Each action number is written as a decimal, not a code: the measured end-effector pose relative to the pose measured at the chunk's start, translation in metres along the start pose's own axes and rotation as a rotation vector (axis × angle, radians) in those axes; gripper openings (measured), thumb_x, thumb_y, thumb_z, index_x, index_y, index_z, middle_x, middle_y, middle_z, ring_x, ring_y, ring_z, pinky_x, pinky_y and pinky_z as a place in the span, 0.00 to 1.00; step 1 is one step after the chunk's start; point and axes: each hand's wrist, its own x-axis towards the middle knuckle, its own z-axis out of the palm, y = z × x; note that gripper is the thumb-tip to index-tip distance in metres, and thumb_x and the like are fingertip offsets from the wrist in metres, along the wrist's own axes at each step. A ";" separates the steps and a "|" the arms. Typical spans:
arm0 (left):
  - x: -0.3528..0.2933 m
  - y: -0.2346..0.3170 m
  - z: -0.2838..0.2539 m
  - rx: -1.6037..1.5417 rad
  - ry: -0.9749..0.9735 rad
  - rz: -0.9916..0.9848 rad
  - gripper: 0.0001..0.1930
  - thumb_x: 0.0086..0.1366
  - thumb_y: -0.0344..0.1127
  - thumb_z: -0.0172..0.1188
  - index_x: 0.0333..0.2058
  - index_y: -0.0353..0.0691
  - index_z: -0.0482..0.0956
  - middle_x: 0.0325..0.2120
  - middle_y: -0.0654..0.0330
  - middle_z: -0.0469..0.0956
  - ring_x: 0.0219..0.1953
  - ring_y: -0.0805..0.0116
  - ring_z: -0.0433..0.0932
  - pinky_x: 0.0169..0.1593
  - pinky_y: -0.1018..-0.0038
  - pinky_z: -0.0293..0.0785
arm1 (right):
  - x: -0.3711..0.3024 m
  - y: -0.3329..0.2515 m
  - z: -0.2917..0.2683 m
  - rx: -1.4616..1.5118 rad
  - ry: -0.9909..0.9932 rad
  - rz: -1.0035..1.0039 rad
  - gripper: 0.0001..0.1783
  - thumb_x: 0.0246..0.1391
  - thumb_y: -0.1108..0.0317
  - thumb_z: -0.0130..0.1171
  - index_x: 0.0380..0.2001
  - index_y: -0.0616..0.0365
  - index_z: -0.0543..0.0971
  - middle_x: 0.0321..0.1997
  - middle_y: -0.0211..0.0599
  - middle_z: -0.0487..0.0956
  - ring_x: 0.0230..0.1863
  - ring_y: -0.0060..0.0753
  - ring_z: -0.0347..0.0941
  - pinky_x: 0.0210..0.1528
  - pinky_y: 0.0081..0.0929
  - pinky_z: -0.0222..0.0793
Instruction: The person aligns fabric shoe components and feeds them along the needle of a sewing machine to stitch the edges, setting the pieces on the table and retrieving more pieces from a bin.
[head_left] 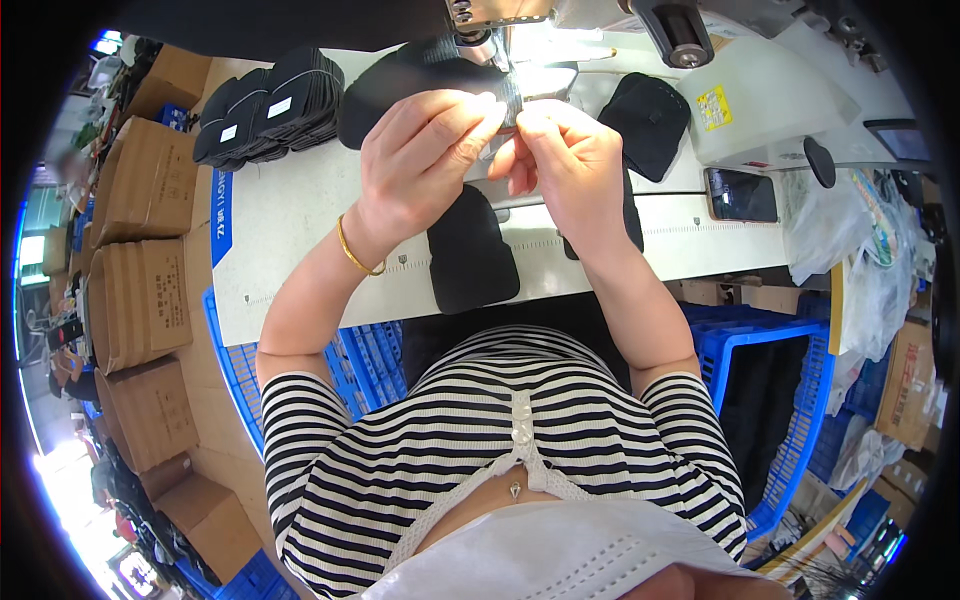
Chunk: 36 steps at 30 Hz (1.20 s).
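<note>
Head view over a white sewing table (300, 215). Left hand (425, 150) & right hand (570, 160) met above the table's middle, fingertips of both pinching the edge of a black fabric piece (420, 75) just below the sewing machine (760, 95). Another black piece (470, 250) lay at the table's near edge, under the hands. Stack of black pieces w/ white labels (270, 105) sat at the table's far left corner

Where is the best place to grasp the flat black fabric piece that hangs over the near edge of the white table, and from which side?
Probably the rounded lower end of the flat black fabric piece, from the person's side: it overhangs the white table edge, so fingers can pinch it top and bottom.
</note>
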 end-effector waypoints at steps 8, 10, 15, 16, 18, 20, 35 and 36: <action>0.007 -0.019 0.007 0.015 0.016 0.045 0.15 0.38 0.27 0.61 0.30 0.32 0.81 0.33 0.57 0.81 0.36 0.62 0.80 0.36 0.70 0.78 | 0.000 0.003 0.002 0.086 -0.001 0.024 0.12 0.63 0.69 0.49 0.31 0.62 0.80 0.21 0.34 0.81 0.18 0.14 0.71 0.20 0.14 0.64; 0.007 -0.022 0.010 0.016 0.019 0.043 0.15 0.39 0.27 0.61 0.31 0.32 0.81 0.33 0.57 0.81 0.36 0.62 0.80 0.36 0.71 0.78 | -0.003 0.005 0.002 0.094 -0.006 0.043 0.12 0.63 0.69 0.49 0.32 0.62 0.80 0.21 0.34 0.81 0.18 0.14 0.71 0.20 0.14 0.64; 0.008 -0.025 0.014 0.054 0.029 0.001 0.14 0.42 0.24 0.62 0.32 0.32 0.82 0.33 0.60 0.80 0.37 0.65 0.80 0.36 0.73 0.78 | -0.006 0.005 0.000 0.100 -0.021 0.072 0.11 0.63 0.69 0.50 0.33 0.62 0.80 0.22 0.35 0.81 0.18 0.14 0.71 0.21 0.14 0.65; 0.008 -0.025 0.014 0.053 0.029 0.000 0.14 0.42 0.24 0.62 0.32 0.32 0.82 0.33 0.60 0.80 0.37 0.65 0.80 0.36 0.73 0.78 | -0.007 0.004 0.000 0.098 -0.028 0.072 0.11 0.63 0.69 0.50 0.34 0.62 0.80 0.22 0.35 0.81 0.18 0.14 0.71 0.21 0.14 0.66; 0.006 -0.024 0.016 0.071 0.038 -0.021 0.14 0.42 0.23 0.62 0.32 0.33 0.82 0.33 0.61 0.80 0.37 0.66 0.79 0.37 0.73 0.78 | -0.008 0.004 0.001 0.095 -0.035 0.074 0.11 0.63 0.69 0.50 0.34 0.62 0.80 0.22 0.35 0.81 0.18 0.14 0.71 0.22 0.14 0.66; 0.007 -0.024 0.017 0.074 0.043 -0.020 0.14 0.42 0.24 0.62 0.32 0.33 0.82 0.33 0.61 0.80 0.37 0.66 0.79 0.37 0.73 0.78 | -0.009 0.005 0.003 0.126 -0.049 0.083 0.10 0.63 0.69 0.51 0.34 0.62 0.80 0.22 0.35 0.81 0.19 0.14 0.70 0.22 0.14 0.66; 0.004 -0.013 0.012 0.100 -0.096 -0.121 0.16 0.44 0.23 0.62 0.36 0.34 0.81 0.36 0.59 0.78 0.36 0.63 0.78 0.36 0.73 0.77 | -0.014 0.007 0.005 0.111 -0.094 0.105 0.10 0.63 0.69 0.52 0.34 0.62 0.80 0.23 0.35 0.82 0.19 0.15 0.72 0.22 0.14 0.66; -0.002 -0.020 0.013 0.102 -0.065 -0.071 0.16 0.46 0.25 0.61 0.38 0.36 0.80 0.38 0.60 0.78 0.38 0.64 0.78 0.36 0.73 0.76 | -0.016 0.008 0.005 0.109 -0.096 0.106 0.10 0.63 0.69 0.52 0.34 0.62 0.80 0.23 0.35 0.82 0.19 0.15 0.72 0.22 0.14 0.66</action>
